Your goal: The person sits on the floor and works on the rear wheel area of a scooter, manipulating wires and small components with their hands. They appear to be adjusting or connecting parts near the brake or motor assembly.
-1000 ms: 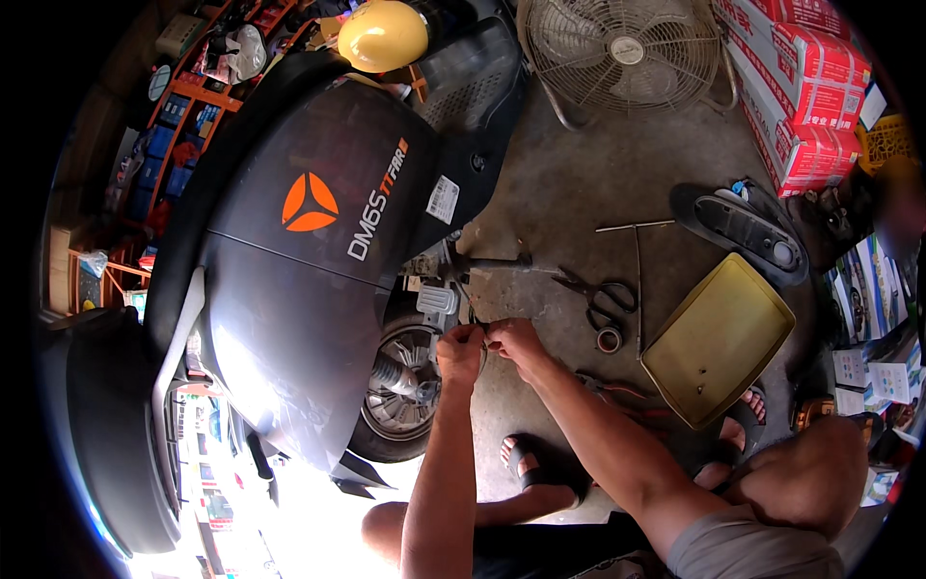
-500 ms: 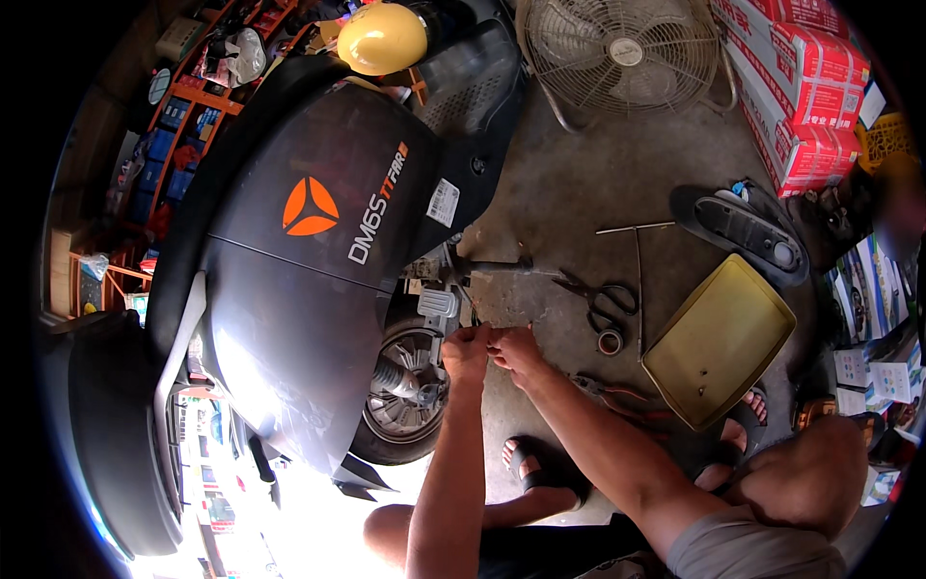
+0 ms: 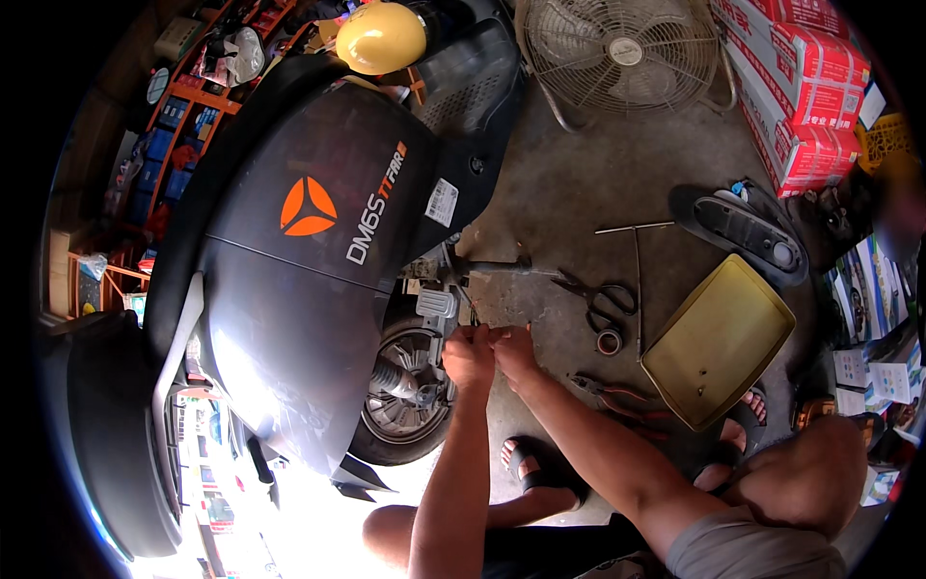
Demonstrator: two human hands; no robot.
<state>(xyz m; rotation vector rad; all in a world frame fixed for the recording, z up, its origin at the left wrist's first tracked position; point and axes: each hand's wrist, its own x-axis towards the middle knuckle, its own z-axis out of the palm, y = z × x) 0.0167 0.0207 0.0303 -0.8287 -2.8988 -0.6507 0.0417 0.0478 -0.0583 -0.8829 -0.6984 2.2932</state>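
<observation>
My left hand (image 3: 468,357) and my right hand (image 3: 514,351) meet beside the rear wheel (image 3: 400,410) of a dark grey electric scooter (image 3: 289,280). The fingers of both are closed in a pinch, almost touching. A thin wire (image 3: 473,307) runs down from under the scooter's body into my left hand's fingertips. What my right fingers pinch is too small and hidden to make out. Just above the hands are a grey ribbed footrest (image 3: 437,304) and a dark bar (image 3: 497,266) sticking out to the right.
On the floor to the right lie black scissors (image 3: 610,307), a tape roll (image 3: 609,342), a T-handle wrench (image 3: 638,280), red-handled pliers (image 3: 617,396) and a yellowish tray (image 3: 719,343) holding small parts. A floor fan (image 3: 625,53) and red-and-white boxes (image 3: 805,96) stand at the back.
My right hand has turned slightly and its forearm has swung a little to the left, uncovering more of the pliers. Both hands stay together at the same spot by the wheel.
</observation>
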